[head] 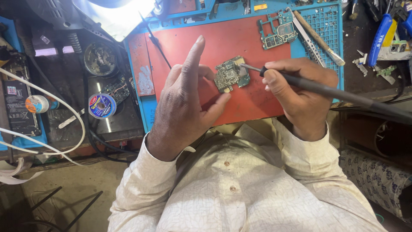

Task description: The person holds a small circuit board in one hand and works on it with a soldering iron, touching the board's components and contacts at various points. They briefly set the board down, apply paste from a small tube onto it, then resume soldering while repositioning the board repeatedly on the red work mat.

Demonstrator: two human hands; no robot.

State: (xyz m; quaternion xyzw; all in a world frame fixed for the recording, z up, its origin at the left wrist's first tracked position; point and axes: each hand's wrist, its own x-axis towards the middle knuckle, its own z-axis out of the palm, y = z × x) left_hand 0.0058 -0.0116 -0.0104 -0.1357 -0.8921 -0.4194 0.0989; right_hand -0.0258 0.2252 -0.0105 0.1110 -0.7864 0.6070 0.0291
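Head view: left hand (182, 107) pinches a small circuit board (231, 73) above the red mat (240, 38), index finger raised; at three o'clock, right hand (300, 92) grips a soldering iron (326, 90), tip touching the board.

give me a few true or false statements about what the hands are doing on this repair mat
1. The left hand holds a small circuit board. True.
2. The right hand holds a pair of scissors. False: it grips a soldering iron, tip at the held board.
3. A second circuit board lies on the red mat further from the person. True.
4. The solder spool sits on the red mat. False: it sits off the mat, to the left.
5. The left index finger is curled under the board. False: it points up, extended.
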